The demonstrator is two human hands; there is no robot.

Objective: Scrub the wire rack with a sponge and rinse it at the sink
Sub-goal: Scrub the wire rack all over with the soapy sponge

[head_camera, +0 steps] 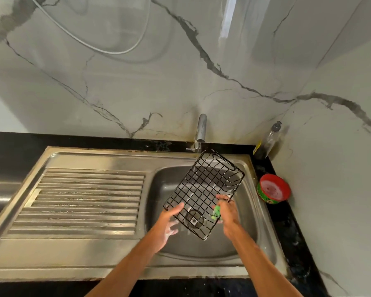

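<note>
As left hand (pixel 168 224) touches wire rack (pixel 204 189) straight-fingered, right hand (pixel 228 212) grips sponge (pixel 216 212).

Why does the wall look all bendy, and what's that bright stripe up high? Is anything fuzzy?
Head view: the wide lens curves the wall and the sink rim; the bright stripe is light glaring off the glossy marble; the left hand looks slightly smeared by motion, while the wire rack and right hand look fairly sharp; the steel drainboard shines softly.
</note>
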